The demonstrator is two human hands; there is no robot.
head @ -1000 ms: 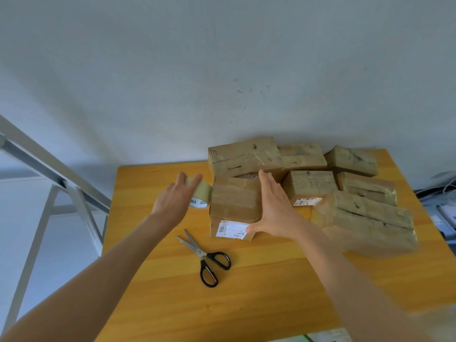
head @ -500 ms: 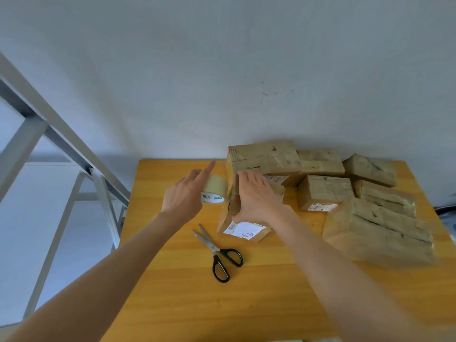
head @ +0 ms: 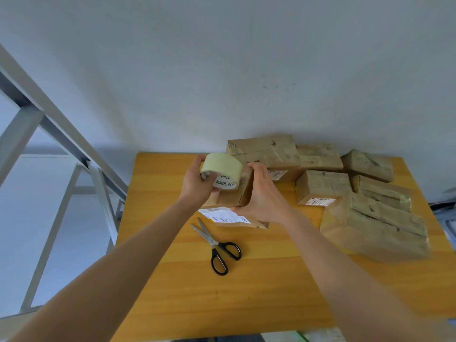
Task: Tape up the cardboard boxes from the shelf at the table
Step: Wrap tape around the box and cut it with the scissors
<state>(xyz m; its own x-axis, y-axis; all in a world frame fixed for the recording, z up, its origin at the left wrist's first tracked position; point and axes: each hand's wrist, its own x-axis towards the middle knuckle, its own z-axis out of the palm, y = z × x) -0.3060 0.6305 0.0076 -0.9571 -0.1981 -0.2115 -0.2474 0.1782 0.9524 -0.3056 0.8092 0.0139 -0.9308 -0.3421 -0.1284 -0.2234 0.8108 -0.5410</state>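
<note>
Presently, left hand (head: 196, 185) gripped tape roll (head: 222, 172) above cardboard box (head: 237, 193); right hand (head: 264, 196) clasped that box, tilted on table (head: 172, 280); scissors (head: 217, 248) just beside

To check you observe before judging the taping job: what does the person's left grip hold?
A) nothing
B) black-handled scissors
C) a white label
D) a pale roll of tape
D: the left grip curls round the pale yellowish roll of packing tape, close to the small brown cardboard box that the right grip holds, while the black-handled metal scissors lie untouched on the orange wooden table.
</note>
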